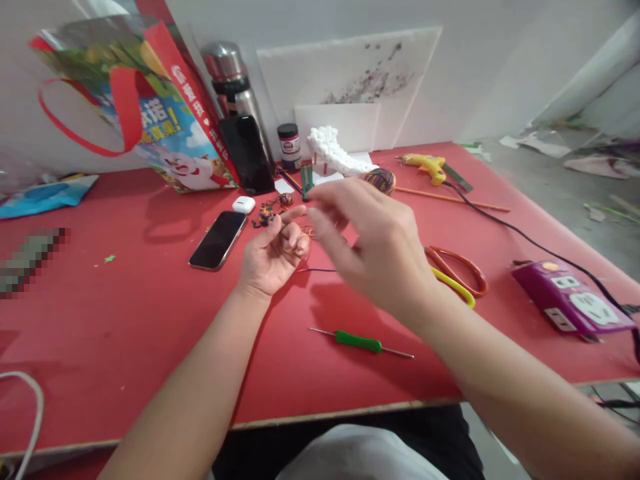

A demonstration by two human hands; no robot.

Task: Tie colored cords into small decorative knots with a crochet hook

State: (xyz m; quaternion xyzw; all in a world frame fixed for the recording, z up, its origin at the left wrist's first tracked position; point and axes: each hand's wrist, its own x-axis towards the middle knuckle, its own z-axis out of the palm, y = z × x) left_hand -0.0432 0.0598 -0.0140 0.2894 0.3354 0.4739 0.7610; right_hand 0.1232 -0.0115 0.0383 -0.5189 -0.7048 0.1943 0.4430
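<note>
Red tabletop (pixel 150 333) is supporting yarn ball (pixel 383 180) beyond right hand (pixel 377 237), likely as supply; left hand (pixel 270 257) is holding yarn (pixel 320 270) in curled fingers, probably for tension; right fingertips are hovering alongside, narrowly spaced, grip unclear.

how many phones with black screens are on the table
2: one phone flat, left of the left hand; another phone propped upright in front of the metal flask. A pixelated object at the left edge can't be identified.
</note>
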